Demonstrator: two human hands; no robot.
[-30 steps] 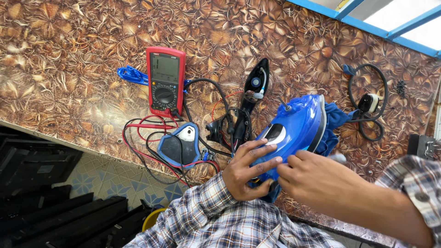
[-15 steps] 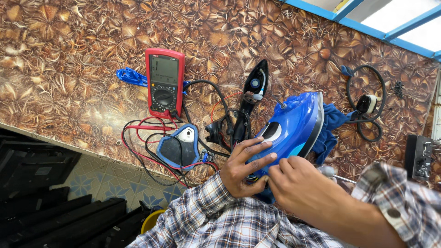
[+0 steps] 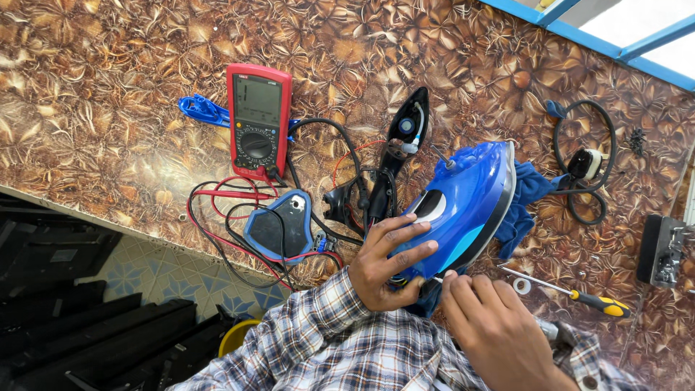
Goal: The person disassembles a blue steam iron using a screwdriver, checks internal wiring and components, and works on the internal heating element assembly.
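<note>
Currently, your left hand clamps the blue iron at its rear, tilted on the surface. Your right hand pinches a thin tool at the base. The black cover and blue plate lie detached; reassembly remains.

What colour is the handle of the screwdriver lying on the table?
The screwdriver handle is yellow and black, seen in the head view.
</note>
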